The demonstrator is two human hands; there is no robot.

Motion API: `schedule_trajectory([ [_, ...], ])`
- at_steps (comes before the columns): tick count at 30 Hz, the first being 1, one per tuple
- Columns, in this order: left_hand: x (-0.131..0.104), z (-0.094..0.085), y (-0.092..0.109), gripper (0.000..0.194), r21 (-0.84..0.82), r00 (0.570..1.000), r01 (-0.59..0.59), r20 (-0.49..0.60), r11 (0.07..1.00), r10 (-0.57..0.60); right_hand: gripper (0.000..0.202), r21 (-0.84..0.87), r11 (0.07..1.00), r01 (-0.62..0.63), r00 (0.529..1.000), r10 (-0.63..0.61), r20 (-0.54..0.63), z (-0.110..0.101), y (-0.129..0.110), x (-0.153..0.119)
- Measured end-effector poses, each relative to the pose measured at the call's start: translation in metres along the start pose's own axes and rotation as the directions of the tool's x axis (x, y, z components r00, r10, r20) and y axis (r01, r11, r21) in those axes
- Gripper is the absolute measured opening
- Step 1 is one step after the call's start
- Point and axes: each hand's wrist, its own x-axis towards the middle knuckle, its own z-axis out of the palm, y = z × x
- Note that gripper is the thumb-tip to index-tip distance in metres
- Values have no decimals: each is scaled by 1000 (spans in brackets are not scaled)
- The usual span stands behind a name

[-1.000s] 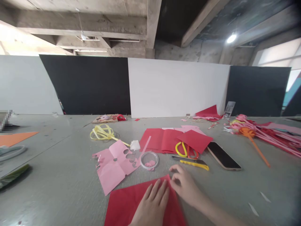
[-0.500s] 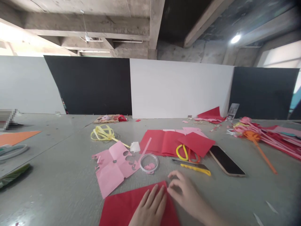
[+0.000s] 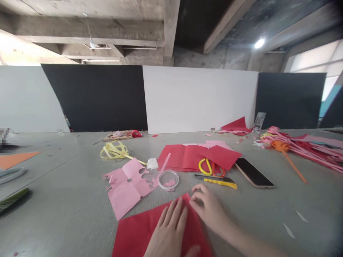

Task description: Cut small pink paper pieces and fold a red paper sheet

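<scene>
A sheet of red paper [image 3: 139, 232] lies on the grey table close to me, creased, its lower part cut off by the picture's bottom edge. My left hand [image 3: 170, 228] rests flat on it, fingers stretched toward its far corner and the thumb out to the side. At the paper's right edge is my right hand [image 3: 210, 208], with curved fingers apart and nothing seen in them. Its thumb is at the paper's edge; whether it touches, I cannot tell. Just beyond the hands sit a roll of clear tape [image 3: 168, 180] and a yellow utility knife [image 3: 221, 183].
Pink paper [image 3: 124, 200] with cut-out holes lies left of the tape. Farther back are folded red paper [image 3: 174, 157], scissors with yellow and orange handles [image 3: 205, 166], a phone [image 3: 253, 173] and yellow ribbon [image 3: 114, 150]. Pink and red strips [image 3: 302, 148] heap up at right.
The view has shifted slightly, so the table things appear a little higher and farther left. My left thumb now shows at the bottom. Both hands keep nearly the same place on the red paper.
</scene>
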Motion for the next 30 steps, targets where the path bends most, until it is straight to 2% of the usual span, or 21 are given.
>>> schedule_trajectory([
  [3, -2, -4, 3, 68, -9, 1000, -3, -7, 1000, 3, 16, 6, 1000, -8, 1000, 8, -6, 0, 2, 1],
  [7, 0, -7, 6, 66, -38, 997, -38, 59, 999, 40, 21, -104, 995, -2, 1000, 3, 17, 3, 2, 2],
  [12, 0, -9, 8, 64, -48, 996, -46, 73, 998, 49, 20, -181, 983, 12, 1000, -11, 6, 5, 1, 2],
  [25, 1, -22, 11, 75, -119, 998, 15, 70, 993, -7, 24, -107, 992, 62, 998, -61, 12, 5, 5, 4],
  [30, 1, -18, 8, 78, -130, 990, -42, 128, 991, 58, 24, -87, 994, 64, 998, -65, -7, 5, 5, 3],
])
